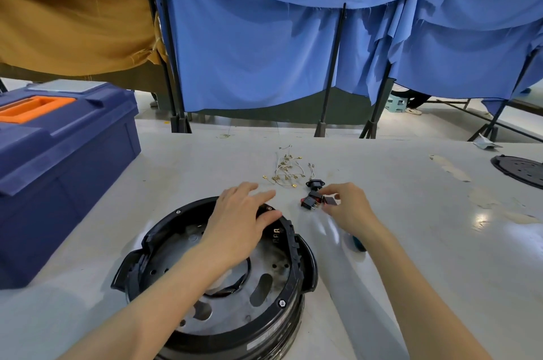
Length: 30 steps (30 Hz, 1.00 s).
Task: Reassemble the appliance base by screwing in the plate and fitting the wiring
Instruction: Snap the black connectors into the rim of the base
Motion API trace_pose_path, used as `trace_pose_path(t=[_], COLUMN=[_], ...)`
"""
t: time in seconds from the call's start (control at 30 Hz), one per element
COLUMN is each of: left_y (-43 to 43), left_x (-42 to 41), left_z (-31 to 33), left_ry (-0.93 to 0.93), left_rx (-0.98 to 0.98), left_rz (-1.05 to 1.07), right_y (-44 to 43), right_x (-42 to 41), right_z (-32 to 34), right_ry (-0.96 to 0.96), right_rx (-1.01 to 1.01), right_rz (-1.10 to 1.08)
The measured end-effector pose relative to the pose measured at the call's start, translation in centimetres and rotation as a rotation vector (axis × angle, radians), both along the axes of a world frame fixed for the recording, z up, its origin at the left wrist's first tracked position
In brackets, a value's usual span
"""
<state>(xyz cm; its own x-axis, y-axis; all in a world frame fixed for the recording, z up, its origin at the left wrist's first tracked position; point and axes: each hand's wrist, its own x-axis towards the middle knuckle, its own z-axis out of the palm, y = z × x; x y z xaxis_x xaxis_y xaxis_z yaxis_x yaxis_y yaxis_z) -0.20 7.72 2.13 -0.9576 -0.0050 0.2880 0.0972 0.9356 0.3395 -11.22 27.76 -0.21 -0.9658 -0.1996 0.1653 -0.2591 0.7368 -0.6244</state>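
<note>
**While my left hand rests on the base, my right pinches a small part**

As I look down at the white table (426, 212), the round black plastic appliance base (307, 265) stands at the lower centre of the frame, open side up. The grey metal plate with holes and slots (266, 256) lies inside it. A small hex screw (281, 303) sits in the rim at the near right.

My left hand (238, 218) reaches over the base and rests on its far rim. The fingers are straight and a little spread, and they grip nothing.

My right hand (349, 209) is just right of the base, at the centre of the frame. Its thumb and first fingers pinch a small dark square part (330, 200). This part touches, or nearly touches, a black switch with a red face (310, 200); I cannot tell which. Just above it lies a black power socket (315, 183).

Higher in the picture, the bundle of thin white wires with brass terminals (286, 170) lies loose on the table, apart from the base.

A teal object (358, 243) shows partly under my right wrist. A dark blue toolbox with an orange handle (58, 165) stands at the left edge, and a black perforated disc (520, 168) lies at the right edge. Blue cloth (264, 51) and mustard cloth (73, 13) hang in the upper part.
</note>
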Motion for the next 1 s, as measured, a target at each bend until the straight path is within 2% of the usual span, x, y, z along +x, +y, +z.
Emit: trace_pose_path(t=[0.17,0.23,0.63,0.7,0.77,0.87,1.0], left_y=[-0.6,-0.5,-0.6,-0.7,-0.9,-1.3,-1.7], left_x=[-0.5,-0.6,-0.6,-0.8,-1.2,-1.7,-0.7], left_z=[-1.0,-1.3,-1.5,-1.2,-0.9,-0.2,0.4], left_ry=[-0.078,-0.069,-0.051,-0.058,-0.108,-0.208,-0.189], left_rx=[-0.063,-0.101,-0.104,-0.089,-0.061,0.048,0.308], left_rz=[-0.034,-0.029,-0.055,-0.074,-0.097,-0.143,-0.235], right_y=[-2.2,-2.9,-2.8,-2.8,-2.7,-2.3,-1.5], right_x=[-1.6,-1.8,-0.4,0.0,0.6,2.0,3.5], right_z=[-2.0,-2.4,-2.2,-1.9,-1.3,0.2,1.4], right_ry=[0.068,0.110,0.243,0.256,0.222,0.030,-0.212], right_rx=[0.390,0.474,0.429,0.341,0.127,-0.312,-0.631], right_rz=[-0.028,-0.029,0.093,0.130,0.152,0.192,0.232])
